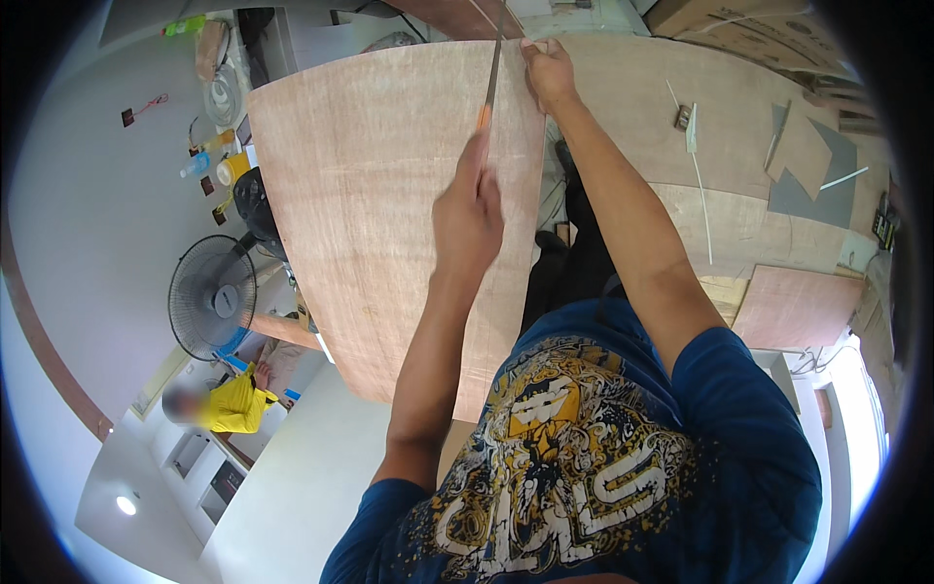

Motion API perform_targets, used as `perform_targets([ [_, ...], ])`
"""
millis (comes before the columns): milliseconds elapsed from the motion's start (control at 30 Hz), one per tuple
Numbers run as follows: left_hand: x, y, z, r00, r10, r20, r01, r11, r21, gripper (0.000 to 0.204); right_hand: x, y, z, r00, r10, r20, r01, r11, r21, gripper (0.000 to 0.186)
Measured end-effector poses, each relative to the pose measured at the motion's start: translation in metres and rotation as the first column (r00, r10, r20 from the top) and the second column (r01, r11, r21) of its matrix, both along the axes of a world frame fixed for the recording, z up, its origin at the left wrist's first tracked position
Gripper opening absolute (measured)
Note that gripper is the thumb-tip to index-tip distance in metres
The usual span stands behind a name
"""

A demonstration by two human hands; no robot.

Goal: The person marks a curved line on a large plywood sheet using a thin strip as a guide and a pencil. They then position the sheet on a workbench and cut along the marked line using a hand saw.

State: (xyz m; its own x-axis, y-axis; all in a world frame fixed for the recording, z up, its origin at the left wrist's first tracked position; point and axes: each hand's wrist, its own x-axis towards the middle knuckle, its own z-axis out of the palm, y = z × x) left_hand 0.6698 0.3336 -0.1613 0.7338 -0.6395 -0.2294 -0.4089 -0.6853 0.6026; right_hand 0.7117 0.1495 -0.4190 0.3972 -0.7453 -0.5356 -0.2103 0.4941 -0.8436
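Observation:
My left hand (469,219) is closed round the orange handle of a handsaw (494,78). The blade is seen nearly edge-on and points away from me, past the far edge of a large plywood sheet (389,214). At the sheet's far right corner, just right of the blade, my right hand (550,76) grips the edge with its fingers bent. Whether the blade's teeth touch the wood cannot be made out.
A black standing fan (214,297) is left of the sheet, with a person in yellow (238,404) beyond it. At right, a wooden surface (623,127) carries white strips, a grey panel (817,200) and wood offcuts (800,151). Cardboard boxes (739,34) stand far right.

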Motion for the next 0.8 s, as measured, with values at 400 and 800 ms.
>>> perform_targets([
  [400, 0.03, -0.015, -0.032, 0.997, -0.022, 0.068, 0.033, 0.986, -0.163, 0.043, -0.001, 0.002, 0.031, 1.0, -0.012, 0.011, 0.012, 1.0, 0.026, 0.034],
  [800, -0.038, 0.057, 0.037, 0.996, 0.053, -0.065, -0.055, 0.998, -0.029, 0.051, -0.003, 0.006, 0.034, 0.995, -0.098, -0.018, 0.097, 0.995, -0.037, 0.033],
])
